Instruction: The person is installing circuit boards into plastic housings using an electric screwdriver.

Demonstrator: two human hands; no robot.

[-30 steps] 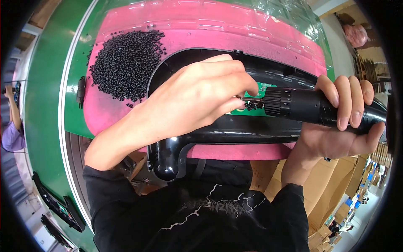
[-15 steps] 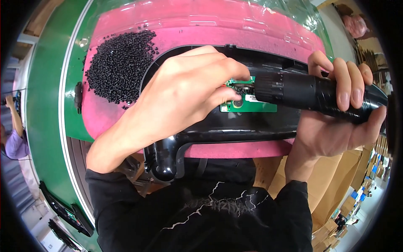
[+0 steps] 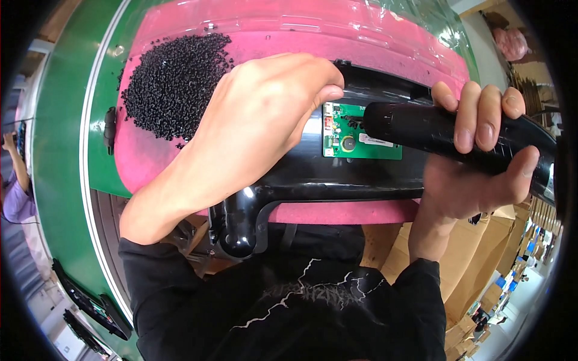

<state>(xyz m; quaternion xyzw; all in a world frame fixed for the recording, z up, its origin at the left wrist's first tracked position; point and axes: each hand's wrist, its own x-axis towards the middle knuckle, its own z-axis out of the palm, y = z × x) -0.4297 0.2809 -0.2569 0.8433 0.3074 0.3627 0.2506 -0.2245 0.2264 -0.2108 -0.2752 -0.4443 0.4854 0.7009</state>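
A green circuit board point(image 3: 368, 151) lies inside a black plastic housing point(image 3: 343, 189) with a rounded stub at its near left end. My right hand point(image 3: 475, 138) is closed round a black electric screwdriver point(image 3: 415, 126), held slantwise with its tip over the board. Several tiny black screws point(image 3: 354, 123) show at the tip, loose on the board or clinging to the bit; I cannot tell which. Above the board's far left corner, my left hand point(image 3: 265, 114) is closed in a pinch, thumb against fingers. Whatever the pinch holds, if anything, is hidden.
A large heap of small black screws point(image 3: 174, 87) lies on the pink mat point(image 3: 265, 51) at the left. Clear plastic sheeting point(image 3: 313, 21) runs along the far side. Another black housing point(image 3: 90, 301) rests on the green surface point(image 3: 63, 162), lower left. Cardboard point(image 3: 463, 259) stands at the near right.
My left hand has moved from over the board toward the far edge, its thumb and fingers coming together. More of the board shows. The screwdriver has shifted slightly in my right hand.
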